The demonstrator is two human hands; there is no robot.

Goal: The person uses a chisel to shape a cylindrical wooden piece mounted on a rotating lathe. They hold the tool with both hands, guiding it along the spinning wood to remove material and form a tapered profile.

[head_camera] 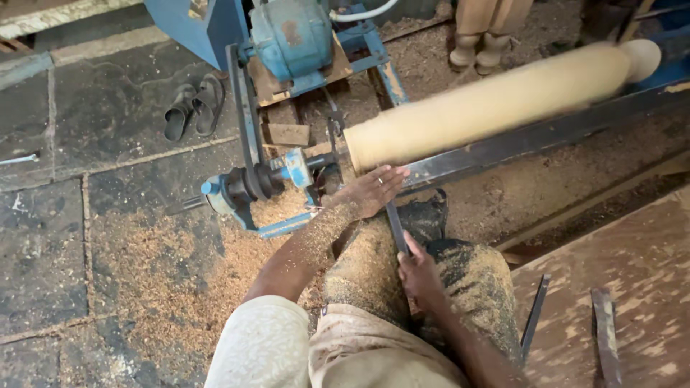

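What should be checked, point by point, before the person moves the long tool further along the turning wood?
1. Tool grip: right hand closed on the dark chisel handle end: ok.
2. Tool support: left hand lies over the blade near the metal rail: ok.
3. Fingers clear of the spinning wooden cylinder: very close, cannot tell.
4. Cutting edge contact: hidden under the left hand: cannot tell.
5. Legs near the work: covered in sawdust, close to the rail: not ok.
6. Spare chisels lie apart on the board: ok.
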